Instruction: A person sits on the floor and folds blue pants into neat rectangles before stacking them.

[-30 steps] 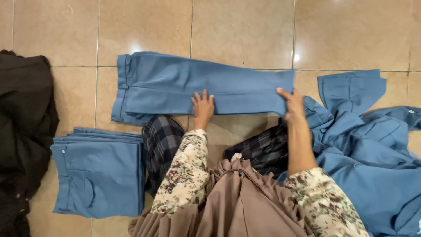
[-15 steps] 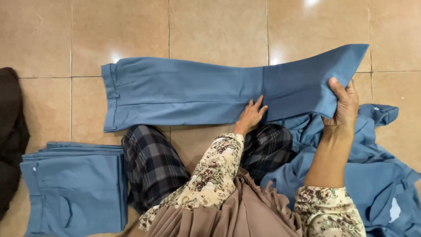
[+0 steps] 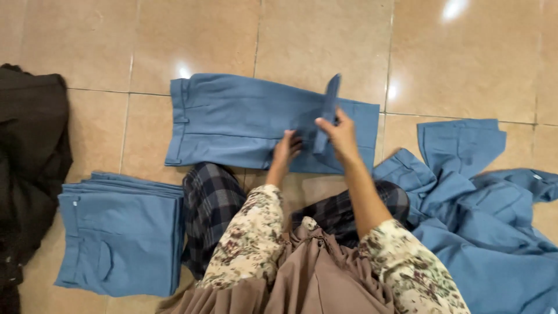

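Tiled floor point(image 3: 325, 35), seen from above by a seated person. Largest items: a loose heap point(image 3: 494, 232) of unfolded blue garments at right, and a dark cloth pile point(image 3: 29, 163) at left. In the centre, blue trousers point(image 3: 232, 122) lie flat on the tiles, waistband to the left, just beyond the person's checked knees. At lower left, well apart from the hands, a stack point(image 3: 122, 232) of folded blue trousers, edges squared.

Right hand point(image 3: 340, 134): fingers pinch the leg end point(image 3: 331, 104), which stands on edge above the trousers, partway through a fold toward the waistband. Left hand point(image 3: 286, 148): fingers together, pressed flat on the lower leg panel beside the right hand, pinning the fold line.

Likely faults, as judged from this position: the pinched end may slip and drop crooked if the grip loosens; the lower layer may drag or wrinkle if the left hand lifts early; the folded edge may land askew, giving a bundle that mismatches the stack
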